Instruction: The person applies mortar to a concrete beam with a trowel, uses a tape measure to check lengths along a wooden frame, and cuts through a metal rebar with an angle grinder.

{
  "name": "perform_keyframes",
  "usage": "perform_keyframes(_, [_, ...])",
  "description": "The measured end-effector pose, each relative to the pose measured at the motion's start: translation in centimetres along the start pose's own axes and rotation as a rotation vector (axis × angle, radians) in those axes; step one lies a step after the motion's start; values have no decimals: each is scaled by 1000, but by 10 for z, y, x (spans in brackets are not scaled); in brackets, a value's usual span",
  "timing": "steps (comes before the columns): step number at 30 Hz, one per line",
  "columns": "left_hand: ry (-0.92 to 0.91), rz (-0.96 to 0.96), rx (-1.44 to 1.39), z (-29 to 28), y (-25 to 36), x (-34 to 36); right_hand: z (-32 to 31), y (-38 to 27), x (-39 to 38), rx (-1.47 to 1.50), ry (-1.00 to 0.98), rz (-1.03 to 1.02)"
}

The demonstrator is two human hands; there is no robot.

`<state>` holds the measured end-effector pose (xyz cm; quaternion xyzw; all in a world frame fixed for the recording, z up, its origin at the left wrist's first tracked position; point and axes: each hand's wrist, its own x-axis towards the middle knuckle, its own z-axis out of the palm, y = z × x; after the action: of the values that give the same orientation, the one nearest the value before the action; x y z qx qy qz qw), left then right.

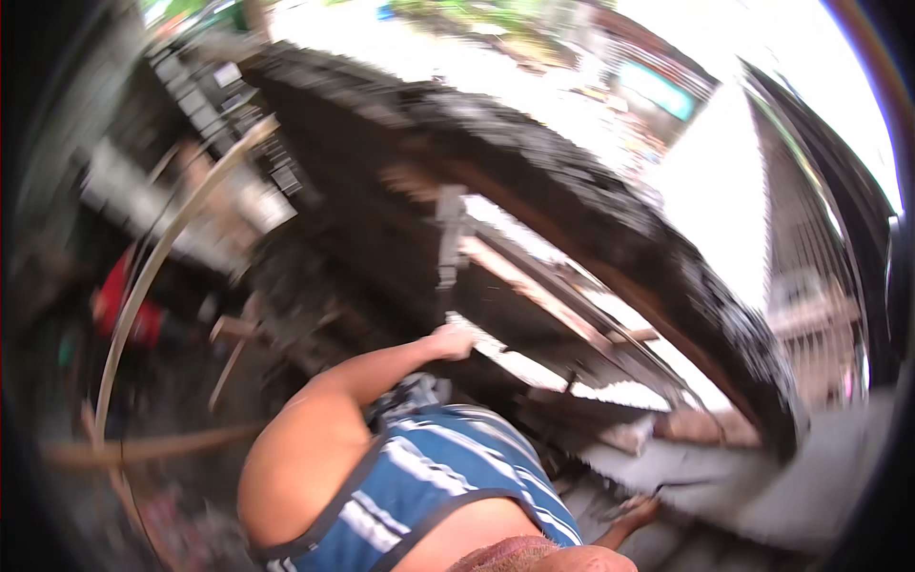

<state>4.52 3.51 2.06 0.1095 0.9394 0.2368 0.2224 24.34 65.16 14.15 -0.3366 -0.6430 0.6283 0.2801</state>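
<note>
My left arm reaches forward, and my left hand (456, 341) is closed in a fist at the lower end of a grey upright strip (449, 238), by the edge of an opening. Whatever is inside the fist is hidden. Low on the right, my right hand (639, 513) is closed too, smeared by motion. A thin dark rod-like piece (684, 483) sticks out from its fingers; its kind cannot be made out. Beside that hand lie grey, ridged sheets (596, 496).
A thick, rough dark beam or ledge (534, 153) slants across the view. Wooden slats (534, 276) cross the opening below it. On the left are a curved pale strip (157, 267), a wooden pole (181, 443) and a red item (133, 305). A corrugated wall (815, 248) stands right.
</note>
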Motion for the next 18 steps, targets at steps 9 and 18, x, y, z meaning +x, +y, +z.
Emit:
perform_keyframes(9, [393, -255, -290, -48, -89, -106, 114, 135, -91, -1086, -885, -105])
perform_keyframes(18, [608, -881, -456, -14, -172, -300, 269, 145, -77, -1164, -1484, -502])
